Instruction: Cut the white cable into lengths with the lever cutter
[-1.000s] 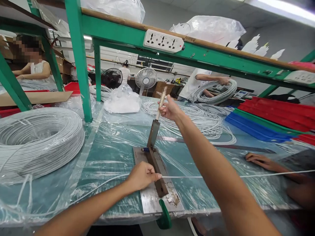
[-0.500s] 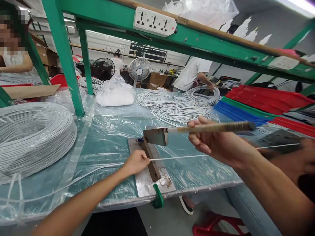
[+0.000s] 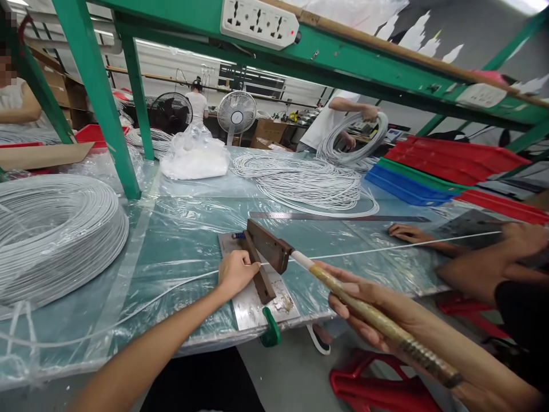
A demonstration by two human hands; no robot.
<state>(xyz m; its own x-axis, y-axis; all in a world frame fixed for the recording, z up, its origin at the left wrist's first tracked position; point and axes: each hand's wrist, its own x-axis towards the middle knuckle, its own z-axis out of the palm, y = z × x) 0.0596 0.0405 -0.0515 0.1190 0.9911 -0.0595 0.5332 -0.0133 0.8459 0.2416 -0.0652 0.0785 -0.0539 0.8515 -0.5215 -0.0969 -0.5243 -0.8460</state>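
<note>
My left hand (image 3: 237,273) is closed, pinching a thin white cable (image 3: 201,276) beside the brown metal bar of a bench lever cutter (image 3: 256,272). The cutter's plate lies at the table's front edge, with a green clamp (image 3: 271,329) there. Its brown blade arm (image 3: 269,243) is raised above the bar. My right hand (image 3: 364,300) holds the long, worn handle (image 3: 364,312) from below, its fingers partly hidden. From the bar, the cable runs taut to the right, to a co-worker's hand (image 3: 525,237).
A big coil of grey-white cable (image 3: 98,240) sits at left. Loose loops of cable (image 3: 309,186) and a steel ruler (image 3: 343,217) lie beyond the cutter. Red trays (image 3: 463,162) are stacked at right. A green shelf frame (image 3: 364,57) crosses overhead. Below is a red stool (image 3: 377,383).
The cutter handle has swung toward me and down with my right hand. My left hand keeps its pinch on the cable. At the back, a person has lifted a cable coil.
</note>
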